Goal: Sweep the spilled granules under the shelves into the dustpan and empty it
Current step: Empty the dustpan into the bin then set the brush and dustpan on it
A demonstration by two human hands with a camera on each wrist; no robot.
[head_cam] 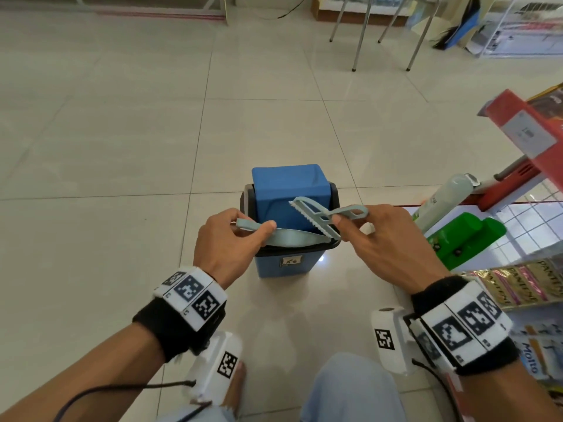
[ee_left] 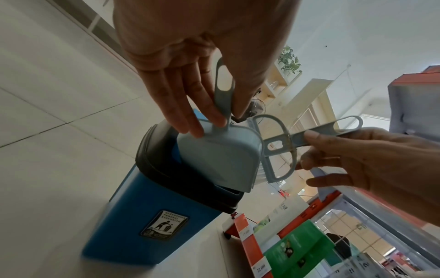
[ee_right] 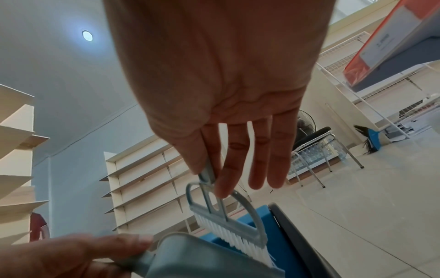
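A small blue bin [head_cam: 281, 264] with a black rim and a blue swing lid [head_cam: 289, 193] stands on the floor in front of me. My left hand [head_cam: 236, 236] pinches the handle of a pale blue dustpan [head_cam: 292, 240], tipped against the lid over the bin's opening [ee_left: 214, 156]. My right hand [head_cam: 365, 233] pinches the handle of a matching small brush [head_cam: 320, 216]. Its white bristles [ee_right: 234, 242] touch the dustpan's edge [ee_right: 190, 257]. No granules show in any view.
Shop shelving [head_cam: 530, 141] with a red edge, a green box [head_cam: 463, 236], a pale bottle [head_cam: 441, 199] and sachets [head_cam: 518, 284] stands close on my right. Chair legs [head_cam: 359, 35] are far ahead. Tiled floor [head_cam: 122, 132] spreads left and ahead.
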